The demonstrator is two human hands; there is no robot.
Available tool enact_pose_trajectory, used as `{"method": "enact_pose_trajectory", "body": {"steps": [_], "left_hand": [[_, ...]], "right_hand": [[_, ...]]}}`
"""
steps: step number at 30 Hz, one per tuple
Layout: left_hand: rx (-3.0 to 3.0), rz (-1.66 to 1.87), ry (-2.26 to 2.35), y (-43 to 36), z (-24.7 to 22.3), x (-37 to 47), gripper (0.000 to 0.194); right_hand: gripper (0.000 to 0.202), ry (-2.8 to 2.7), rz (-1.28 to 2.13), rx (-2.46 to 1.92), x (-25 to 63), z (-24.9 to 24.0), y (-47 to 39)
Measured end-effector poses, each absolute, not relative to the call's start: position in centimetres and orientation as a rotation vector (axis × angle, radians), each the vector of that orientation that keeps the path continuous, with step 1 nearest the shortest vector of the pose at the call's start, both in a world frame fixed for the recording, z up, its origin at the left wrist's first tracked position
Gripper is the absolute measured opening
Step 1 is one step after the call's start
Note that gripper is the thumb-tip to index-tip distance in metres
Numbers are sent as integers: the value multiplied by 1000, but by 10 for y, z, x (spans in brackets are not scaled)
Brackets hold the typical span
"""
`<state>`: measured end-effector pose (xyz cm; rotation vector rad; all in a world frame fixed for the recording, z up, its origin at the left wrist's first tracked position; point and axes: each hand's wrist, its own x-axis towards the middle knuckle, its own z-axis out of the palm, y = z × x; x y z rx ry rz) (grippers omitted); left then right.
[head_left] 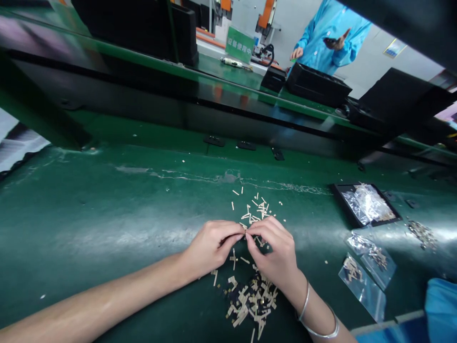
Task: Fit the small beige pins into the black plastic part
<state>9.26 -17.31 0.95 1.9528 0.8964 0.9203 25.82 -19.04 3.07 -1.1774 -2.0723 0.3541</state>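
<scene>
Tiny beige strips (254,212) are scattered all over the green bench mat (107,214) on my feed, in two loose groups: a thin sprinkle just past the fingertips and a much denser pile (252,300) close in, under the right wrist. Some of the near pile has darker bits mixed in, too small for me to say what they are.

Both hands meet in the middle between the two groups. The left hand (210,245) is curled narrow, thumb and forefinger pinched together at the tip, and the right hand (274,252) does the same from the other side, so the fingertips touch. I think one strip is pinched between them, but it's mostly hidden and I can't say which hand really has it. Two silver bangles (321,319) sit on the right wrist.

Off to the right there's a black tray (337,200) with a clear plastic bag (367,202) lying in it, and two more small clear bags (367,269) flat on the mat nearer to me. A little grey heap (423,233) sits past those. Across the raised green shelf a person in a blue coat (328,38) stands behind black bins (317,85), next to a green sign (240,44).
</scene>
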Motion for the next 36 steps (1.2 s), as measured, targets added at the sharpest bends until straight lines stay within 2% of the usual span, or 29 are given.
{"method": "enact_pose_trajectory", "body": {"steps": [8,13,23,36], "left_hand": [[1656,825,987,-168,11,92,18],[1527,854,999,-167,13,93,20],[1665,844,1052,-169,16,92,21],[1788,816,1026,-170,14,92,20]], "right_hand": [[13,-1949,108,-1366,269,31,-178],[21,-2055,75,-1200,267,27,-179],[17,-2140,-31,-1211,262,29,-189],[17,-2272,16,-1130,260,23,-190]]}}
